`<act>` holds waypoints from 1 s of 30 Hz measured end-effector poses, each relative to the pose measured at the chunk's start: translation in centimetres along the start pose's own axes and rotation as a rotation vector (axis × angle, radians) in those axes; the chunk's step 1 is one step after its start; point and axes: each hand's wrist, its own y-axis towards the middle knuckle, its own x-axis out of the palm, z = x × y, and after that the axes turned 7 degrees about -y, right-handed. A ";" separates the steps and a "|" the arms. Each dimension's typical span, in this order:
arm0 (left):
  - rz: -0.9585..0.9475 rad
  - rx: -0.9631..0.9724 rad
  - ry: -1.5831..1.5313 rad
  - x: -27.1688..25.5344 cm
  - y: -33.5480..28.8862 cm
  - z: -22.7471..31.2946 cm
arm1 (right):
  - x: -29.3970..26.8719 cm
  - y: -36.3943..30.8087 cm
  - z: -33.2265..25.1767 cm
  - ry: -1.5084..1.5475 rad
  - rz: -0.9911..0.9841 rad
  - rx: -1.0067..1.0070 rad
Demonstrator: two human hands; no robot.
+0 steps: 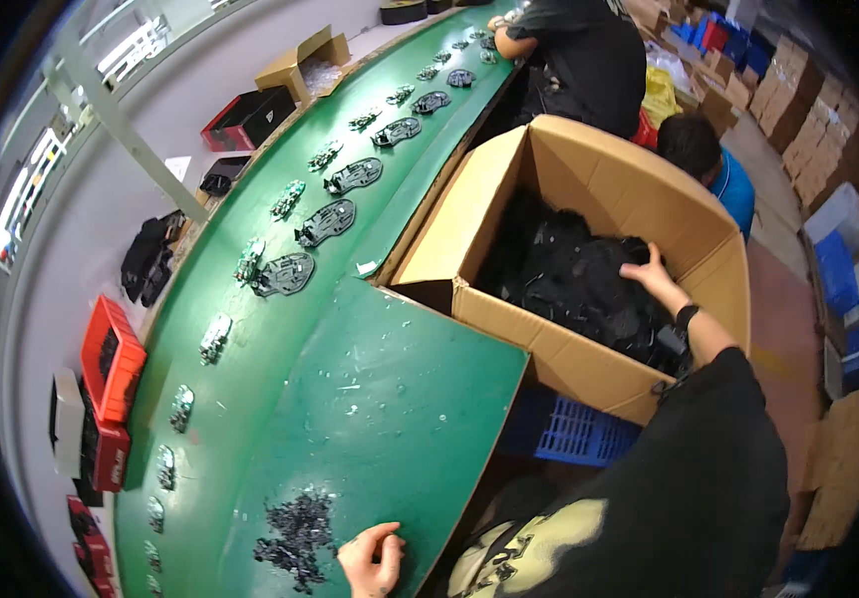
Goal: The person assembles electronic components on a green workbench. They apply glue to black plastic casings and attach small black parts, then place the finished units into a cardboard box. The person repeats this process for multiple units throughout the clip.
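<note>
Partly paired | far half of bench (390,369): shells (325,223) beside boards (215,338) | near left edge: boards lacking shells | box (549,339) at right edge: plenty of black parts (559,259), right hand (659,284) spread over them | near edge: left hand (372,563) curled by bits (300,538), hold unclear
</note>
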 end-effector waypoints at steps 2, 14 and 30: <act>-0.015 -0.091 -0.091 -0.2 -1.0 -0.9 | 2.4 -2.0 -2.4 -0.121 -0.079 -0.007; 0.019 -0.055 -0.100 -0.1 -0.3 -1.1 | 4.5 0.0 -1.8 -0.518 0.300 0.044; 0.039 -0.050 -0.100 -0.3 -1.0 -1.7 | 11.7 -3.7 -6.9 -0.430 0.056 -0.143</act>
